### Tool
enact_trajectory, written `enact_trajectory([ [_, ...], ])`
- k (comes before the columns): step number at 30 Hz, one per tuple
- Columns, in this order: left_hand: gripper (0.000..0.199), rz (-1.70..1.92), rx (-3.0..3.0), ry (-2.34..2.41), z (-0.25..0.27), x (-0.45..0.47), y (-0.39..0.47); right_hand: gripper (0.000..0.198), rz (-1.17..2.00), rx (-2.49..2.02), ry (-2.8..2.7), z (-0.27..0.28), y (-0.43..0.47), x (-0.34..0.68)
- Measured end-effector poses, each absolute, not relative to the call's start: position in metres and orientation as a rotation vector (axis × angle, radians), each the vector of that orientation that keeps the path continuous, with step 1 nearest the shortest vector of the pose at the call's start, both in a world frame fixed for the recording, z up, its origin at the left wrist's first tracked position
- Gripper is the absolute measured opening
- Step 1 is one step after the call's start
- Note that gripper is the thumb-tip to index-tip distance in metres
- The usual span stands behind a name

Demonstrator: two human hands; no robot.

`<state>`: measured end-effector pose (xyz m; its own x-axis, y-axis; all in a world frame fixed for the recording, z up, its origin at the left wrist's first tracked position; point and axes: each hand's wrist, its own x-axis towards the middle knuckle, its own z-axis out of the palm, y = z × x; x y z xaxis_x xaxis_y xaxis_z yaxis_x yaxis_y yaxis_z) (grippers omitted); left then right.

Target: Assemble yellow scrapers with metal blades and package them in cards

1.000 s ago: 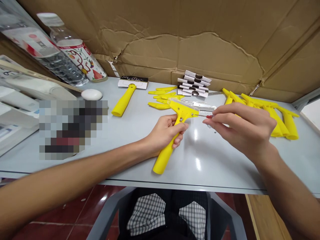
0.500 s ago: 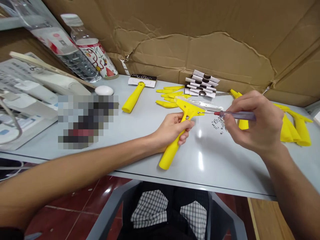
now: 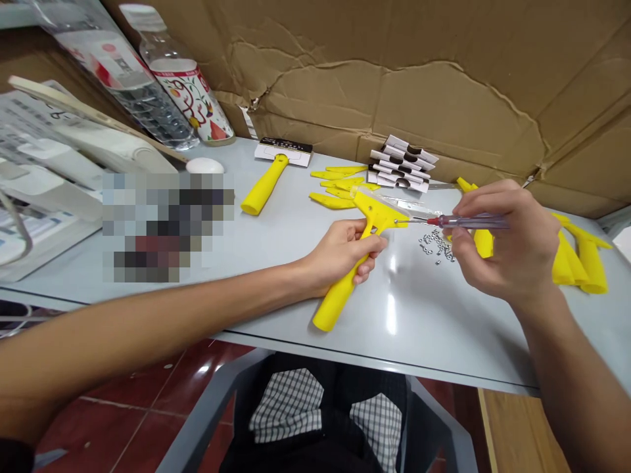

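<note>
My left hand [image 3: 352, 255] is closed around the upper handle of a yellow scraper [image 3: 335, 303], holding it tilted over the table with its wide head up. In my right hand [image 3: 513, 246], a screwdriver [image 3: 449, 222] with a clear purplish handle is pinched between thumb and fingers. Its tip meets a screw at the right end of the scraper head. Below the shaft lies a pile of small screws [image 3: 436, 248], partly hidden by my right hand. Behind the head are metal blades [image 3: 405, 204] and several flat yellow pieces [image 3: 340, 185].
A scraper with a card sleeve [image 3: 266, 187] lies at the left. Folded card sleeves [image 3: 401, 164] are stacked near the cardboard wall [image 3: 419, 92]. More yellow handles [image 3: 594, 266] lie at the right. Bottles [image 3: 190, 98] and a white egg-shaped object [image 3: 205, 165] stand back left.
The view has tilted slightly. My right-hand fingers have shifted a little on the screwdriver handle, while its tip stays at the same screw. The left-hand grip looks unchanged.
</note>
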<state>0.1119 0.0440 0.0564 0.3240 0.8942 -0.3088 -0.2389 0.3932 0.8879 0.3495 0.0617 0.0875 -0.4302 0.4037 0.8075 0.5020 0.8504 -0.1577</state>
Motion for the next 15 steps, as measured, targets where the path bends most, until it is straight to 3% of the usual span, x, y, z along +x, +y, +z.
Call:
enact_trajectory([
  [6,0.029,0.876,0.840,0.955,0.0571,0.1124,0.0438,0.034,-0.194,-0.743,-2.061,0.0871,0.0631,0.3534],
  [12,0.028,0.862,0.858,0.967,0.0577,0.1132,0.0439,0.019,-0.257,-0.778,-2.107,0.0908,0.0619,0.3538],
  [15,0.028,0.857,0.863,0.974,0.0586,0.1128,0.0439,0.025,-0.263,-0.775,-2.131,0.0915,0.0604,0.3554],
])
